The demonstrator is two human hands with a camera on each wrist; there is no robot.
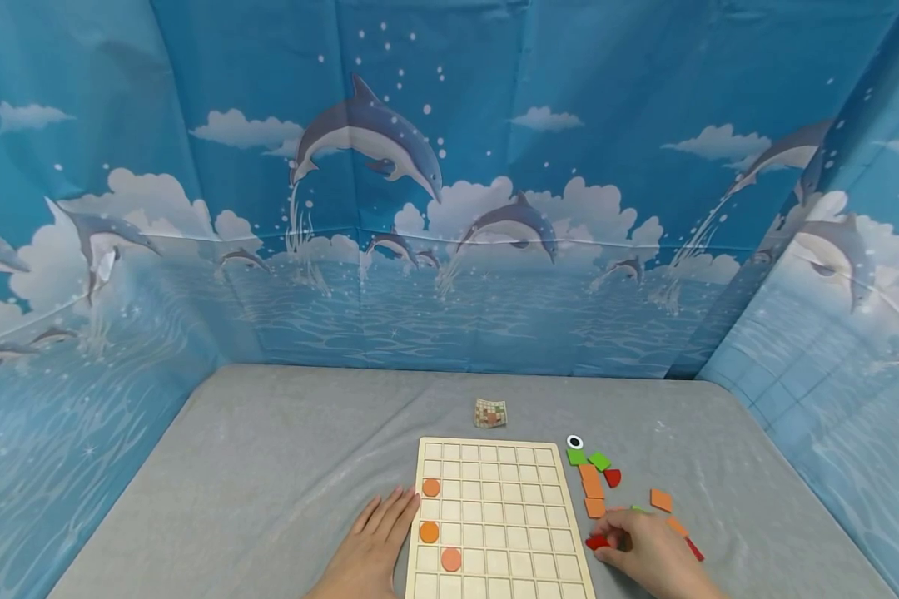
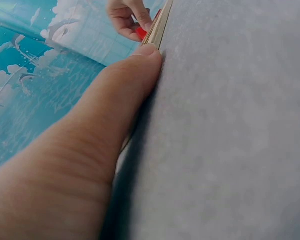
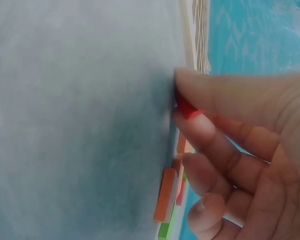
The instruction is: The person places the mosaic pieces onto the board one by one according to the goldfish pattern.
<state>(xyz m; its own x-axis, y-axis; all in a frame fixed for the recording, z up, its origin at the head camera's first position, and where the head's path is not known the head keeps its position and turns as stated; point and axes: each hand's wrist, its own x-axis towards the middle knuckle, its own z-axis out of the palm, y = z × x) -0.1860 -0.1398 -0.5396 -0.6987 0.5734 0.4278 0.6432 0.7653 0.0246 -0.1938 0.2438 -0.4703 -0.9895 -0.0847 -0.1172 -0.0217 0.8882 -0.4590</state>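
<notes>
Your left hand lies flat just left of the board, fingers straight and slightly apart, their tips meeting its left edge; in the left wrist view your thumb tip sits at that edge too. Placed like this, it probably serves to steady the board while your other side works.

Your right hand is just right of the board, pinching a small red piece between thumb and finger, the other fingers loosely bent out of the way. A tip pinch suits something so small and thin, and likely leaves you free to turn it. Whether the piece touches the grey-covered bench, you cannot tell from here.

Three orange discs lie on the board, one to a cell: two in its leftmost column with a bare cell between, the third one column in and one row nearer you. The raised grid lines presumably stop them drifting.

Right of the board lie orange tiles, green tiles, a red wedge and a black-and-white round piece, handy for your right side. A small patterned card sits beyond the board's far edge, perhaps so your arms don't cover it.
</notes>
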